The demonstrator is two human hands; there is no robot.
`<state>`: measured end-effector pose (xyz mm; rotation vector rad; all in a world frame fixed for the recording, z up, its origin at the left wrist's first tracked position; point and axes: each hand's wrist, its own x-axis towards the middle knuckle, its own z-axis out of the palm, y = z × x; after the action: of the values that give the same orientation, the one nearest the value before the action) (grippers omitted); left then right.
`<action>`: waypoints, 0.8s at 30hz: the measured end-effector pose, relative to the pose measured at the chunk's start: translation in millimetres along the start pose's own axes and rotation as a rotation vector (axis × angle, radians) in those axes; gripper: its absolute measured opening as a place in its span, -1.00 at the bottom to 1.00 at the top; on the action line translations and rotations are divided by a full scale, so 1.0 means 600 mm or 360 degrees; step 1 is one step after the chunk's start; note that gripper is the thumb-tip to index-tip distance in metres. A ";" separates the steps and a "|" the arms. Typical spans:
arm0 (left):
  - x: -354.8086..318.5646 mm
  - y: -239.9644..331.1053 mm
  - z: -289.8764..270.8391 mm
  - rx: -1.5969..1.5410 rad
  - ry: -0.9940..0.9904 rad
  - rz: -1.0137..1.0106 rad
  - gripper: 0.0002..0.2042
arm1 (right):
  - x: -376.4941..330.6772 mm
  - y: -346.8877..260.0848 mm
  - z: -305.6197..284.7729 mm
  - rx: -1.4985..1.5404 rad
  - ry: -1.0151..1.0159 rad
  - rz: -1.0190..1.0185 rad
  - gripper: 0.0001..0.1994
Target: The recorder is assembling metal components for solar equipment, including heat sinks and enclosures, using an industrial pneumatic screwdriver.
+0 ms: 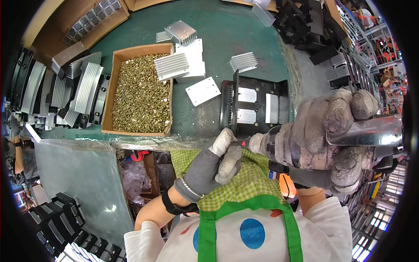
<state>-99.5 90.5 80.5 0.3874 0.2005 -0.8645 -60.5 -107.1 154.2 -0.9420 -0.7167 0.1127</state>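
Observation:
My right hand (316, 129), in a worn grey glove with wrapped fingertips, is closed round a power screwdriver (384, 133) with a shiny metal lever. The tool points left, and its thin tip with a red mark reaches my left hand (214, 161). There my gloved left thumb and fingers pinch together at the tip; what they hold is too small to make out. Just beyond both hands a black housing (257, 124) with silver plates set in it lies on the green table. A loose silver plate (203, 91) with small holes lies left of the housing.
A cardboard box (107, 102) full of brass-coloured screws stands on the table (218, 32). Finned heat sinks (171, 66) lie on stacked plates beside it, another heat sink (244, 62) behind the housing. Finned black parts (56, 87) line the left; black brackets (301, 22) are piled far right.

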 end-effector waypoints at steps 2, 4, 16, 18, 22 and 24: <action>0.002 0.000 -0.002 -0.0069 -0.0095 -0.0019 -0.58 | 0.000 0.001 0.000 0.0003 -0.0014 -0.0004 -0.46; 0.004 -0.001 -0.002 -0.0025 -0.0091 -0.0048 -0.60 | 0.001 0.001 0.000 -0.0004 -0.0012 -0.0009 -0.45; 0.002 0.005 0.001 0.0057 0.0020 -0.0099 -0.65 | -0.002 -0.007 0.002 -0.0022 0.0013 -0.0056 -0.43; 0.004 0.003 0.000 0.0052 0.0003 -0.0038 -0.59 | -0.005 -0.006 -0.002 -0.0028 0.0023 -0.0062 -0.43; 0.004 0.004 -0.001 0.0396 0.0047 0.0067 -0.55 | -0.012 -0.004 -0.014 -0.0009 0.0035 -0.0096 -0.42; -0.002 0.007 0.000 0.0425 0.0308 0.0214 -0.55 | -0.009 0.001 -0.024 0.0015 0.0043 -0.0130 -0.41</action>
<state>-96.9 94.0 82.1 0.7275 0.2352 -0.7221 -55.8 -118.6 145.4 -0.9029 -0.7280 0.0314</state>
